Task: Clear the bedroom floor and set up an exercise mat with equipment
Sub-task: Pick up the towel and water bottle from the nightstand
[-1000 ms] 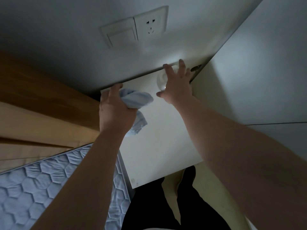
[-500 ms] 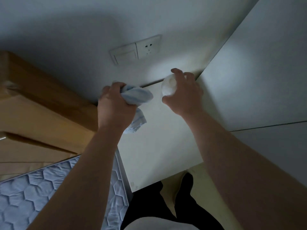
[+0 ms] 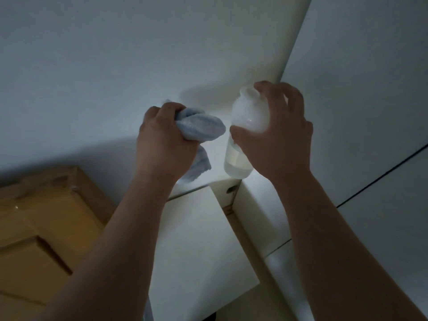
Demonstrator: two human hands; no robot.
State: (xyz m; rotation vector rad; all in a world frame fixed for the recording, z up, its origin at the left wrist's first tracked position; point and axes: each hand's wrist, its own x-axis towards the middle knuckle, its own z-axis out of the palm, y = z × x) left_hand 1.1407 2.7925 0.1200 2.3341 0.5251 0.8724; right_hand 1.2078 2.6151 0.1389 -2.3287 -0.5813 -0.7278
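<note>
My left hand [image 3: 162,140] is closed around a bunched light blue towel [image 3: 201,128], and one end of the towel hangs down below my fist. My right hand [image 3: 278,140] grips a translucent white water bottle [image 3: 245,126] with some clear liquid in its lower part. The bottle is held in the air, tilted, above the back of a white bedside cabinet [image 3: 196,239]. Both hands are raised side by side in front of the pale wall.
A wooden headboard [image 3: 41,228] stands at the left. A white wardrobe [image 3: 359,112] with a dark door seam fills the right. A narrow gap runs between the cabinet and the wardrobe.
My right hand has lifted the bottle off the cabinet top and raised it. The left hand rose with the towel. The view tilted up, so the wall socket and mattress left the frame.
</note>
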